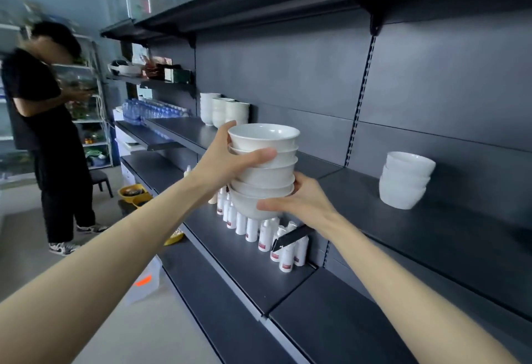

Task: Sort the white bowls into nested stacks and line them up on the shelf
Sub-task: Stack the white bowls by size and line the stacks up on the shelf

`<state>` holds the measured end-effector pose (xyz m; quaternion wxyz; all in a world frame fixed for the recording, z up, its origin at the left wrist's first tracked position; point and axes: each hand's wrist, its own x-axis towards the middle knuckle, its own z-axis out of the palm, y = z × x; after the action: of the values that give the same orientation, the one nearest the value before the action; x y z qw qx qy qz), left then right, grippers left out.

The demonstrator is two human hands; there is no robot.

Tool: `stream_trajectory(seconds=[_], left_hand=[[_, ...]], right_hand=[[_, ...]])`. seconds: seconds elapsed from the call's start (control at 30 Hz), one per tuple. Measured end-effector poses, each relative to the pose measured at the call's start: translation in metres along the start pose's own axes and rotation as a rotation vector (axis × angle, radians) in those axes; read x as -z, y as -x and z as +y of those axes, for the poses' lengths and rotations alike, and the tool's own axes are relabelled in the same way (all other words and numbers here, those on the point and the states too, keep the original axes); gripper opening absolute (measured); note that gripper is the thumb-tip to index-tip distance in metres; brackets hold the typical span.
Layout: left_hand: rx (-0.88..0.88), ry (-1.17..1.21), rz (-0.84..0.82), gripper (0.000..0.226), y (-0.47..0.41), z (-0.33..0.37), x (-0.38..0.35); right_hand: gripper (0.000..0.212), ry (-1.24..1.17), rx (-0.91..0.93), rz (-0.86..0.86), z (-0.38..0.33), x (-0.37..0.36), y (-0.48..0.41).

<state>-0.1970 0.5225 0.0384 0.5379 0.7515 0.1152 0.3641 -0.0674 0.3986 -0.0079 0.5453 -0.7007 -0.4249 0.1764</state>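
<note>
Head view, single frame.

- Held stack of white bowls [264,168]: centre of frame, several bowls nested, upright, top bowl's inside showing. It is held up in front of the dark shelf [403,237], and its base does not touch any surface that I can see.
- Left hand [230,159]: comes in from lower left and grips the upper part of the stack. The thumb lies across the front of the second and third bowls, and the fingers are curled round the far side, their tips showing at the top rim.
- Right hand [300,201]: comes in from lower right and grips the bottom of the stack. The thumb presses the front of the lowest bowl, and the fingers wrap behind the lower rims.
- Small stack [404,181]: right of frame, on the same shelf near the back panel, well apart from the held stack. It looks like three bowls.
- Far stacks [224,110]: above and left of centre, three stacks of bowls side by side at the far end of the shelf, against the back panel.
- White bottles [259,229]: in a row on the lower shelf, just below the held stack in the frame.
- Water bottles [152,110]: a packed group left of the far stacks.
- Yellow basins [134,192]: on the floor, left of centre.
- Another person [49,122]: left edge, in black clothing, standing, blurred.
</note>
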Motion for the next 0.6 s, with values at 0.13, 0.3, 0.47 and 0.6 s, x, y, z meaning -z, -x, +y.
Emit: stream_trajectory(seconds=[0.13, 0.3, 0.47, 0.6], left_hand=[[0.001, -0.028, -0.001, 0.072, -0.063, -0.036, 0.031], [0.018, -0.035, 0.002, 0.112, -0.150, -0.074, 0.072], [0.035, -0.035, -0.006, 0.090, -0.227, -0.103, 0.112], [0.021, -0.016, -0.008, 0.063, -0.290, -0.136, 0.145]], right_hand=[[0.076, -0.019, 0.009, 0.000, 0.011, -0.024, -0.074], [0.059, -0.079, 0.034, -0.020, 0.017, -0.048, -0.175], [0.066, -0.049, 0.053, -0.015, 0.022, -0.074, -0.275], [0.068, -0.047, 0.048, 0.008, 0.029, -0.097, -0.348]])
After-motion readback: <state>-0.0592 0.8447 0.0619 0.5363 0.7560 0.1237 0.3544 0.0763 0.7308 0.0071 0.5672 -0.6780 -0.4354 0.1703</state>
